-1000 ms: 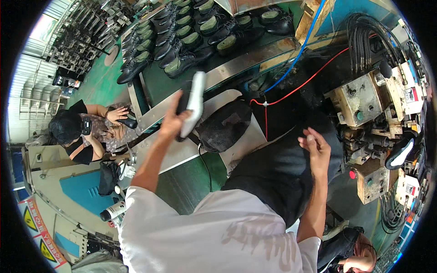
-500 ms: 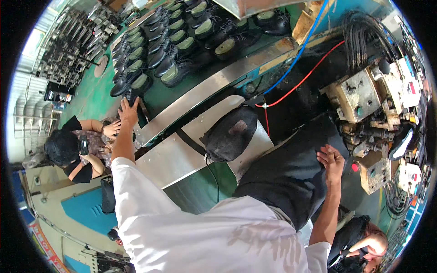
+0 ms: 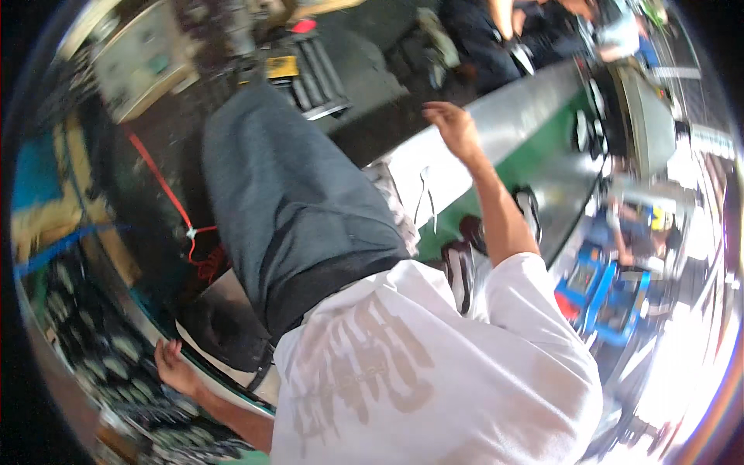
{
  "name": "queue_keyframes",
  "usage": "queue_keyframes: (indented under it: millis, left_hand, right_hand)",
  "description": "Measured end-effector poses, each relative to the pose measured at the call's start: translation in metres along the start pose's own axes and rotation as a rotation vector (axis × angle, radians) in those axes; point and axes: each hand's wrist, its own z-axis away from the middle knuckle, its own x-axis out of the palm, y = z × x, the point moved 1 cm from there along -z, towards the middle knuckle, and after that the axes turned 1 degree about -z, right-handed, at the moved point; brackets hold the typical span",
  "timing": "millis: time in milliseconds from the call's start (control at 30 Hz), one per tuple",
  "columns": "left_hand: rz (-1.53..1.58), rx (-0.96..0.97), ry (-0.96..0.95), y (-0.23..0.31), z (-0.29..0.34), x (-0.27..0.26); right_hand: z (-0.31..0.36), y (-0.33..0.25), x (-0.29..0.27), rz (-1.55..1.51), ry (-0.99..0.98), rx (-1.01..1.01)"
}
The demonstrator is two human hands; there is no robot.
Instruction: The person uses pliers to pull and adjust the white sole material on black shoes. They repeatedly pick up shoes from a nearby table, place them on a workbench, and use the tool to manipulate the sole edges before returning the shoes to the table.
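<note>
Your left hand, grip spread and empty, sat at 7 o'clock, touching the rows of dark shoes just left; right hand, open, hung at 1 o'clock above the long steel counter.

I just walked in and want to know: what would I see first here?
First the person's big white shirt filling the bottom middle, with grey trousers above it. The right hand is raised, open and empty, near the shiny metal bench at the upper right. The left hand rests low on the left, beside rows of dark shoes.
</note>
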Motion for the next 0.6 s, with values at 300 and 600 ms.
queue_keyframes:
  millis: [300, 600]
  left_hand:
    - [-0.241, 0.834, -0.89, 0.321, -0.02, 0.338]
    - [-0.285, 1.119, -1.189, 0.372, 0.034, 0.406]
  right_hand:
    - [0.436, 0.299, -0.115, 0.624, -0.276, 0.953]
    - [0.538, 0.132, 0.158, -0.099, 0.197, 0.955]
